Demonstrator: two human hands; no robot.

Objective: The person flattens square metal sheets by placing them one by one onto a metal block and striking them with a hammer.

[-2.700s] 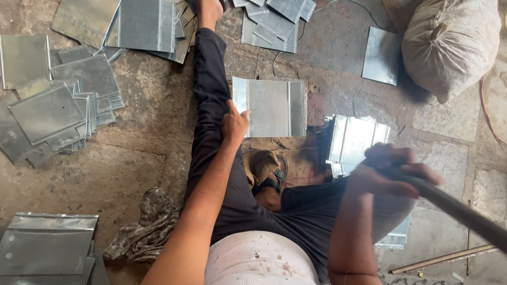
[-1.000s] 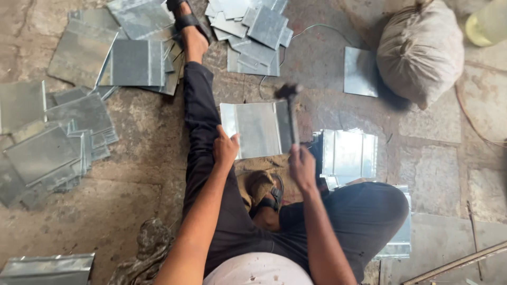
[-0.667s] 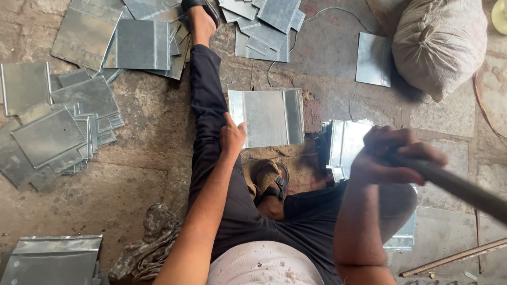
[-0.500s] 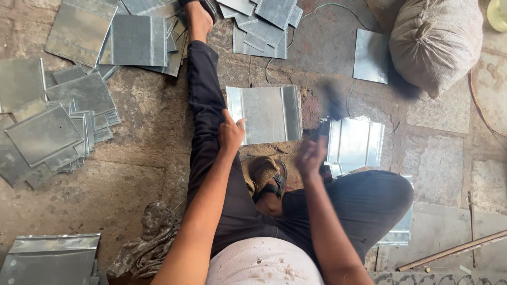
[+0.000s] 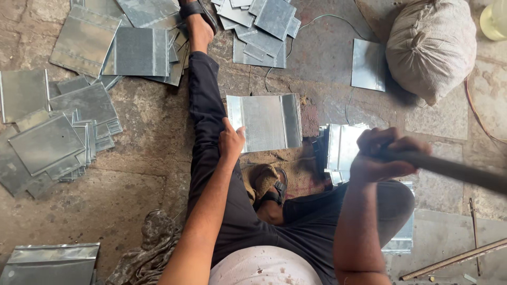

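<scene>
While loose metal sheets (image 5: pixel 58 132) lie piled at far left, the left hand (image 5: pixel 231 142) rests fingers-flat on the near edge of the metal sheet (image 5: pixel 264 122) on the floor, pinning it, not grasping. Right hand (image 5: pixel 381 155) is fisted tight round a raised hammer handle (image 5: pixel 454 170), head out of frame. Looks like mid-hammering; next blow needs aim on the sheet's folded edge, clear of fingers.

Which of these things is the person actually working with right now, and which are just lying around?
In use:
- left hand pressing the edge of the metal sheet
- right hand gripping a raised tool handle

Lying about:
- loose metal sheets on the left
- sheet pile at the top
- stuffed sack
- rag
- rod
</scene>
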